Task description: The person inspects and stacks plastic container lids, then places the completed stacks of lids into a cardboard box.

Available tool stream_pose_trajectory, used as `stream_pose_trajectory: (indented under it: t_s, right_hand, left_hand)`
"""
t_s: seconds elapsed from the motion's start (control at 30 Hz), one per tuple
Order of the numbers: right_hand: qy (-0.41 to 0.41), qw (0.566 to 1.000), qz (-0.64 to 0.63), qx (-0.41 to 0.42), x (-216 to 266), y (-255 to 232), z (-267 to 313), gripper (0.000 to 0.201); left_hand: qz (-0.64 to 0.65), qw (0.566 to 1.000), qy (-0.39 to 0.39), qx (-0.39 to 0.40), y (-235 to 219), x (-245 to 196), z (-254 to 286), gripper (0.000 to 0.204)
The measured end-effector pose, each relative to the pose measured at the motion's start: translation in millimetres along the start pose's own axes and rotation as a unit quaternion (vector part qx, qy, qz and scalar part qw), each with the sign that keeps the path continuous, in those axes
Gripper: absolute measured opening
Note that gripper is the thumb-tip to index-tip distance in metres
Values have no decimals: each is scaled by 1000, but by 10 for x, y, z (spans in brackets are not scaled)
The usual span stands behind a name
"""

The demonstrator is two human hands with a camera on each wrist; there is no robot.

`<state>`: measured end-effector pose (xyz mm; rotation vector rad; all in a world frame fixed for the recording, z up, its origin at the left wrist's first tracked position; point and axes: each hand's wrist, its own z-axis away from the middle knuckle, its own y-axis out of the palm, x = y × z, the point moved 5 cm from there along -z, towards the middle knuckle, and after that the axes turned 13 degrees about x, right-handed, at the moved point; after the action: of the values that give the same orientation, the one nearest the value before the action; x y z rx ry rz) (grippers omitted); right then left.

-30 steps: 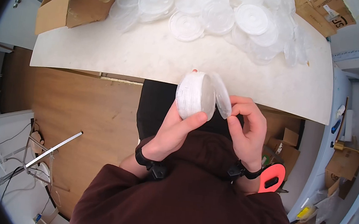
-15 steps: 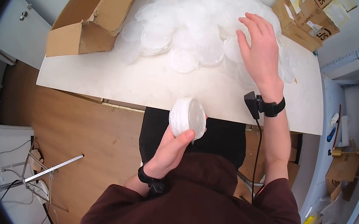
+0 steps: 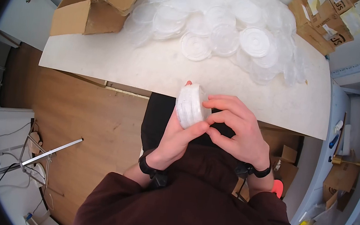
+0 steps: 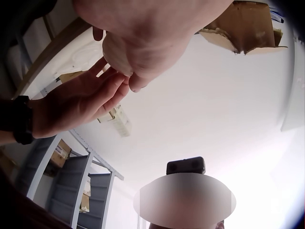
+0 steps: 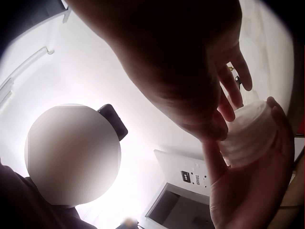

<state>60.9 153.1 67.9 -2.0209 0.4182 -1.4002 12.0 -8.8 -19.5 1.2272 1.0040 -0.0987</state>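
Observation:
Near the table's front edge, my left hand [image 3: 176, 141] grips a thick round stack of translucent plastic lids [image 3: 188, 107], thumb on its near side and fingers wrapped behind. The stack stands on edge, its flat face turned right. My right hand [image 3: 238, 131] is at that face, its bent fingers spread, fingertips touching the stack's right side close to the left thumb. In the right wrist view the lid stack [image 5: 252, 133] rests in the left palm [image 5: 252, 191], with the right fingertips at its rim. The left wrist view mostly hides the stack behind the left hand [image 4: 147, 43].
A big heap of loose clear lids [image 3: 225, 39] covers the back of the white table [image 3: 105, 58]. An open cardboard box [image 3: 70, 20] stands at the back left, and taped cartons [image 3: 321, 24] at the back right. A metal stand [image 3: 51, 153] is on the floor at left.
The right hand pinched a single lid beside the stack, then reached out over the heap with open fingers. Now it is back at the stack without that lid. The left hand keeps its grip.

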Motion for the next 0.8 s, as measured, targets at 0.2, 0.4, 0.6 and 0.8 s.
stream_pose_trajectory:
  t_s: [0.2,0.4,0.6,0.8]
  right_hand:
    - [42,997,-62,-19,-27,29,109,15]
    - [103,982,-152,-32,-115,45,196,12]
    - [116,964,-228,-78,-222,1,252,10]
    - [113,963,-70,-234,-197,-500,89,9]
  left_hand:
    - [-50,999,9,-2,64,-55,-10,124]
    - [-60,998,-5,18,23,-17,8,123]
    - [-10,1000,5,14,18,22,4,99]
    - [-40,999,-7,25,-76,27,-14,93]
